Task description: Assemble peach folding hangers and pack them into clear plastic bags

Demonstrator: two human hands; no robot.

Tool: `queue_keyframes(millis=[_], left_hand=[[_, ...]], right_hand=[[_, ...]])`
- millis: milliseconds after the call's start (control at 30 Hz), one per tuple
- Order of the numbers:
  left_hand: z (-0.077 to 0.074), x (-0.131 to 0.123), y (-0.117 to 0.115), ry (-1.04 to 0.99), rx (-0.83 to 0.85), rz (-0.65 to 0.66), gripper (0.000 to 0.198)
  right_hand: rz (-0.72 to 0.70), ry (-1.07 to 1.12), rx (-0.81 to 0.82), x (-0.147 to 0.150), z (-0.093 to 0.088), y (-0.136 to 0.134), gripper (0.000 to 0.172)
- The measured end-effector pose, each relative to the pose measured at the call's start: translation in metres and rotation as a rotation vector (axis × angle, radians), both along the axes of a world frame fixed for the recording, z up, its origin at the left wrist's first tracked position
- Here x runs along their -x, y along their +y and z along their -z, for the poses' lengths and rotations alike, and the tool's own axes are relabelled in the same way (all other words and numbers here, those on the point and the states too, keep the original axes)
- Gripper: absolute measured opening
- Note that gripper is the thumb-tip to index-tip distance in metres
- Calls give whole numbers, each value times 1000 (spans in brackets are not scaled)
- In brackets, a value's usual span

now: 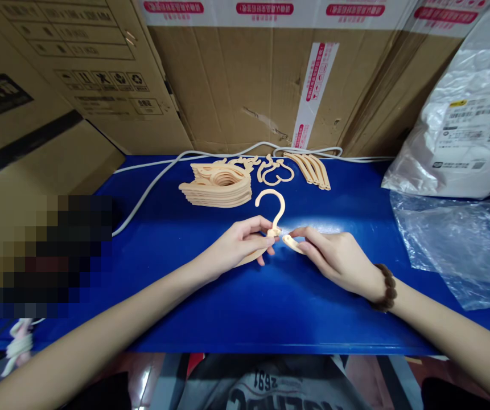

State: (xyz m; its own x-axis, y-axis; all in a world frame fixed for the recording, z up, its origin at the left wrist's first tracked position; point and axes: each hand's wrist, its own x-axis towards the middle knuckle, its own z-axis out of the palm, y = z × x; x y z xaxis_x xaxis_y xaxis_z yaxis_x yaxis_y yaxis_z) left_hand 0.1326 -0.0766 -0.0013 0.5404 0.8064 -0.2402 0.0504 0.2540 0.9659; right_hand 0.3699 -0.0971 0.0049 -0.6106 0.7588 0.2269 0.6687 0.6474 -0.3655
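My left hand (238, 247) is closed on a peach plastic hanger arm with a hook (271, 208) standing up from its end. My right hand (338, 259) pinches a second peach hanger arm (291, 243), its tip almost touching the hook's base. Both hands rest low over the blue table (245, 307) near its middle. Behind them lies a stack of folded peach hangers (219, 185), a few loose hooks (274, 171) and a row of loose arms (313, 169).
Large cardboard boxes (248, 80) wall the back and left. A white cable (151, 188) runs along the table's rear. A white plastic parcel (462, 131) and a clear plastic bag (458, 239) sit at the right. A beaded bracelet (385, 287) is on my right wrist.
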Motion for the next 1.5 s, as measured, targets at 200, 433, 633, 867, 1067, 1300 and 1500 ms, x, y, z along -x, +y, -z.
queue_keyframes(millis=[200, 433, 633, 867, 1067, 1300, 1500], left_hand=[[1, 2, 1, -25, 56, 0, 24], [4, 2, 2, -52, 107, -80, 30], [3, 2, 0, -30, 148, -102, 39], [0, 0, -2, -35, 172, -36, 46], [2, 1, 0, -41, 157, 53, 44], [1, 0, 2, -35, 177, 5, 30], [2, 1, 3, -23, 151, -41, 20]], right_hand=[[-38, -60, -8, -1, 4, 2, 39], [-75, -3, 44, 1, 7, 8, 30], [-53, -17, -10, 2, 9, 7, 33], [-35, -34, -72, 3, 7, 6, 34], [-42, 5, -93, 3, 8, 5, 32], [-29, 51, -55, 5, 7, 4, 30], [-51, 5, -42, 5, 3, 2, 34]])
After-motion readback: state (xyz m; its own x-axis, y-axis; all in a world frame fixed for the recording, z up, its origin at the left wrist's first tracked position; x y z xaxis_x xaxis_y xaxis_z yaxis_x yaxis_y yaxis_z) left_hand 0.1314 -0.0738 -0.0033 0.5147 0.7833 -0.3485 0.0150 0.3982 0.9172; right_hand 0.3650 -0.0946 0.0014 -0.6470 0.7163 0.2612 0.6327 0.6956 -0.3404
